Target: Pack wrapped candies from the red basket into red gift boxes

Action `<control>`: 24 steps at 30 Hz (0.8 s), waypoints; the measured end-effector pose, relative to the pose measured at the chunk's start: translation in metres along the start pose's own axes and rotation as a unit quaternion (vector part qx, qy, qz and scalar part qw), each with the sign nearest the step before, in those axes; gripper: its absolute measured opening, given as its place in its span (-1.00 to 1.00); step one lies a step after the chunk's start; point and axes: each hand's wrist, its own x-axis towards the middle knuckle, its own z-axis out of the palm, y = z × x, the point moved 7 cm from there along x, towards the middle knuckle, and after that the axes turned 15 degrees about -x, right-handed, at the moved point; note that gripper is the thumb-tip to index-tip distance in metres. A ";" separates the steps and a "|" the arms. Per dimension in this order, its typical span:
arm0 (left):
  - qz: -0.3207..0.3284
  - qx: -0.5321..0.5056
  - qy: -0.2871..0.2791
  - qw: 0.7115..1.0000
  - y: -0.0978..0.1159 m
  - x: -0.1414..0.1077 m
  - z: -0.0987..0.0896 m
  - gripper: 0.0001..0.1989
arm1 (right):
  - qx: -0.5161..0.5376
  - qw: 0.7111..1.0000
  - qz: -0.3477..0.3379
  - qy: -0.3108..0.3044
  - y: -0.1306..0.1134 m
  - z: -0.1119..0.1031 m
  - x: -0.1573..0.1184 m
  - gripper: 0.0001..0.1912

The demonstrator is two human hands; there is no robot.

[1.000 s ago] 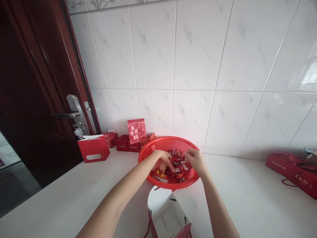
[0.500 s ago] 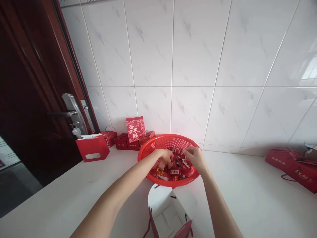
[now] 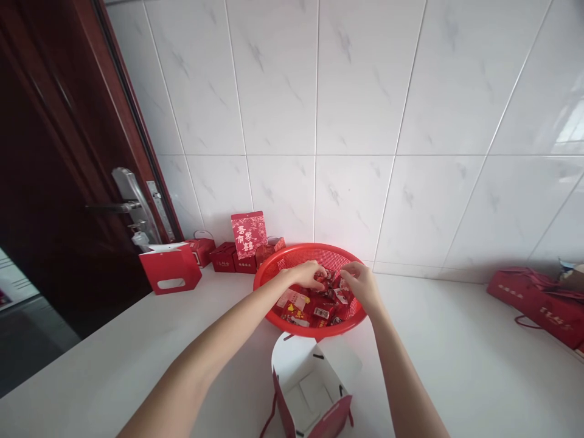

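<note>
A red mesh basket (image 3: 314, 332) holds several red wrapped packets (image 3: 321, 312). Over its middle, my left hand (image 3: 310, 275) has its fingers curled round something red that I cannot make out. My right hand (image 3: 360, 285) hangs above the basket's right side, thumb and fingertips close together; whether anything is between them is too small to tell. Below the basket stands an open box (image 3: 308, 389), white inside and red outside, with nothing in it.
Small red boxes (image 3: 224, 258), a patterned red card (image 3: 249, 234) and a red bag (image 3: 170, 269) stand at the back left. More red boxes (image 3: 542, 304) lie at the right. Behind is a tiled wall (image 3: 356, 121); a dark door (image 3: 59, 152) is at the left.
My left hand has moved up and slightly right within the basket, uncovering a pink packet. My right hand has barely moved. The view has shifted slightly.
</note>
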 end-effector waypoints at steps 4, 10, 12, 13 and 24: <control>-0.054 0.042 -0.077 0.995 -0.005 -0.029 0.007 -0.58 | -0.002 1.000 -0.003 0.006 0.002 0.000 0.002 -0.75; -0.178 0.132 -0.141 0.965 -0.029 -0.058 0.032 -0.56 | 0.002 1.000 -0.010 0.004 0.002 0.001 0.002 -0.79; -0.170 0.124 -0.138 0.968 -0.027 -0.055 0.036 -0.53 | 0.005 1.000 -0.014 0.003 0.001 0.001 0.001 -0.81; -0.165 0.118 -0.136 0.970 -0.024 -0.053 0.036 -0.50 | 0.006 1.000 -0.015 0.001 0.000 0.001 0.001 -0.82; -0.142 0.031 0.086 0.986 -0.024 -0.030 -0.006 -0.33 | 0.004 1.000 -0.013 -0.008 -0.002 0.001 -0.002 -0.82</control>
